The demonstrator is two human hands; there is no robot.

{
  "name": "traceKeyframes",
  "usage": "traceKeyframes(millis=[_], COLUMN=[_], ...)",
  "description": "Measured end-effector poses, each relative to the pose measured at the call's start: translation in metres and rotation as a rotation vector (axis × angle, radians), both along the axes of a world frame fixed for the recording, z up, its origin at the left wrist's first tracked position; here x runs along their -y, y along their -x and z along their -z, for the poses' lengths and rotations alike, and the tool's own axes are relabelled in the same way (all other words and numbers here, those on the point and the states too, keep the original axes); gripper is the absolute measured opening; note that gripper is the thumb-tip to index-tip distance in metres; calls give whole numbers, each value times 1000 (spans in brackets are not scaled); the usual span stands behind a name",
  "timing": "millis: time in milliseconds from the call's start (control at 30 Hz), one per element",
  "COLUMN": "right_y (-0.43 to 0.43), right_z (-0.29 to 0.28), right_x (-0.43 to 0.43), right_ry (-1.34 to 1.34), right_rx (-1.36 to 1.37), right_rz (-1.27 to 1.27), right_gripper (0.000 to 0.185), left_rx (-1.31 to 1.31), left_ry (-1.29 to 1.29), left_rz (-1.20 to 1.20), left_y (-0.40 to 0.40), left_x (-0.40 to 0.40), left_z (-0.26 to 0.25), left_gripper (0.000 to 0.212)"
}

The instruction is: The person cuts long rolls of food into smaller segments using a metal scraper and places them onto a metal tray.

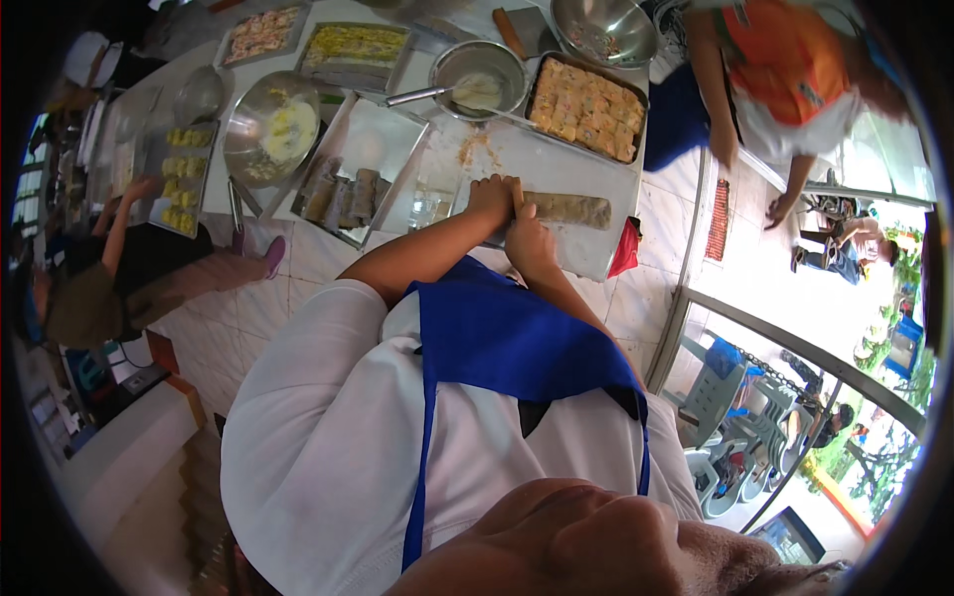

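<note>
Before me a brown filled dough roll (570,210) lies lengthwise on a pale work sheet (589,249). My left hand (490,200) is curled at the roll's left end, against a tan wood-like handle (516,195). My right hand (531,242) closes on the near end of this handle, with its thumb beside the roll. Any blade under the handle is hidden by my hands. The part of the roll beneath my left hand is also hidden. Brown crumbs (477,149) are scattered on the table just beyond my hands.
Left of my hands a metal tray (391,160) holds several brown pieces. Behind stand a mixing bowl with a whisk (477,93), a pan of topped squares (589,108), a wooden-handled scraper (509,33) and a steel bowl (253,160). People stand at left and right.
</note>
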State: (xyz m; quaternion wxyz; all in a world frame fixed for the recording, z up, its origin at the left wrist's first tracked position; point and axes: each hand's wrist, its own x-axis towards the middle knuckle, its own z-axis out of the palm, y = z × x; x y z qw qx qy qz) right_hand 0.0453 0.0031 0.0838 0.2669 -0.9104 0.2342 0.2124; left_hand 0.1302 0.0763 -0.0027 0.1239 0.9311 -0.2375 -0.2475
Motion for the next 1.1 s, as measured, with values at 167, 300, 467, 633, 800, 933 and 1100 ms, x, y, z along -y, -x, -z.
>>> traceKeyframes(millis=[167, 300, 467, 633, 800, 933, 1100], right_y=[0, 0, -8, -7, 10, 16, 11], right_z=[-3, 3, 2, 7, 6, 5, 12], right_x=[5, 8, 9, 14, 16, 20, 21], right_ry=[5, 25, -38, -11, 5, -4, -39], right_rx=[-17, 30, 60, 132, 148, 136, 116], right_rz=[-5, 3, -26, -21, -23, -9, -25], right_gripper=[24, 24, 26, 28, 28, 28, 35], left_rx=[-229, -265, -170, -196, -234, -295, -332], left_ry=[-140, -131, -89, -49, -106, -119, -57], left_rz=[20, -29, 27, -69, -124, -153, -222], left_y=[-14, -13, -2, 0, -6, -9, -6], left_x=[7, 10, 10, 7, 14, 18, 19], left_z=[-34, -36, -4, -6, -21, -31, -31], left_gripper=[49, 51, 49, 51, 52, 51, 48])
